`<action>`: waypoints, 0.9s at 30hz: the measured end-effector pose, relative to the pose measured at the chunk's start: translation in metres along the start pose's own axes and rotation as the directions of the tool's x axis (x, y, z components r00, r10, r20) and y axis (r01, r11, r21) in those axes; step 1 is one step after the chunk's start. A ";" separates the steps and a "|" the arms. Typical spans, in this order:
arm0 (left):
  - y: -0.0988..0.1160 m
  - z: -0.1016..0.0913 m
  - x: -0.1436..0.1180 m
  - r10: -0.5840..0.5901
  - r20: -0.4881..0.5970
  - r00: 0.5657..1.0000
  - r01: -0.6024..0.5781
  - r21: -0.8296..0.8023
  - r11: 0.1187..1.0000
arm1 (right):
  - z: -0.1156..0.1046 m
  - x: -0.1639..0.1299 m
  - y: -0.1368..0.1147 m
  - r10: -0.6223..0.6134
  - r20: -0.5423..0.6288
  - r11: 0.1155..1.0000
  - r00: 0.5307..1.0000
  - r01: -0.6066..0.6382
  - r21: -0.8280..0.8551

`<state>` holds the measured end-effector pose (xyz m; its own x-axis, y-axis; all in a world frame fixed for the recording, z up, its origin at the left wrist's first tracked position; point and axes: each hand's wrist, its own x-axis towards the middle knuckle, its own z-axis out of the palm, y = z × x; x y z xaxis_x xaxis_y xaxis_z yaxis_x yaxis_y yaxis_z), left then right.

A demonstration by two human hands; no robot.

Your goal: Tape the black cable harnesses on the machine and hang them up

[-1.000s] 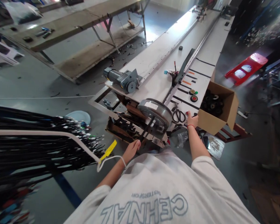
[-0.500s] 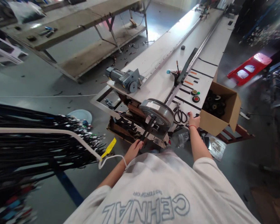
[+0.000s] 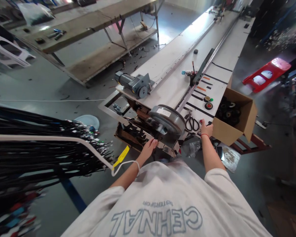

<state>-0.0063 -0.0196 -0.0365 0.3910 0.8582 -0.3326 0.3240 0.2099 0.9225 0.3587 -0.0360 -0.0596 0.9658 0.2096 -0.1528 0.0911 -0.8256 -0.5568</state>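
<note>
My left hand (image 3: 150,148) is closed below the rim of a grey metal wheel (image 3: 174,116) at the near end of the long table. What its fingers hold is small and dark and I cannot make it out. My right hand (image 3: 206,130) lies at the table's near right corner, thumb apart from the fingers, holding nothing that I see. Its thumb is beside a small red button (image 3: 201,121). Black-handled scissors (image 3: 192,123) lie between the wheel and this hand. Tape rolls (image 3: 208,105) and black strips (image 3: 198,107) are on the white tabletop beyond.
A cardboard box (image 3: 228,131) with black rolls stands right of the table. A grey motor (image 3: 132,84) sits at the table's left corner. Hanging black cables (image 3: 51,141) fill the left side, by a white bent tube (image 3: 88,148). A red stool (image 3: 266,75) is at far right.
My left hand has moved up and right, closer to the wheel. The dark strip that ran from it to the wheel no longer shows clearly. My right hand stays at the table corner.
</note>
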 end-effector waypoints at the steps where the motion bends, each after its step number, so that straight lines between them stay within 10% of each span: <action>1: 0.000 0.000 0.002 0.011 0.000 1.000 -0.011 0.006 1.000 | 0.000 -0.001 0.000 0.000 -0.003 1.000 1.000 0.000 0.001; 13: -0.034 -0.008 0.005 0.020 0.131 0.991 -0.016 -0.027 1.000 | -0.003 -0.003 -0.004 0.041 0.014 0.999 0.999 -0.041 -0.005; 18: -0.025 -0.018 -0.012 -0.011 0.047 0.999 0.002 0.184 0.983 | -0.003 -0.003 -0.004 0.023 0.006 1.000 1.000 -0.023 -0.003; 27: -0.012 0.002 -0.014 0.015 -0.015 1.000 -0.013 0.083 0.996 | 0.000 0.000 0.001 0.011 -0.002 1.000 1.000 -0.011 0.024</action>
<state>-0.0138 -0.0351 -0.0435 0.3826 0.8681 -0.3161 0.3895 0.1587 0.9073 0.3588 -0.0367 -0.0602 0.9673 0.1991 -0.1573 0.0743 -0.8150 -0.5747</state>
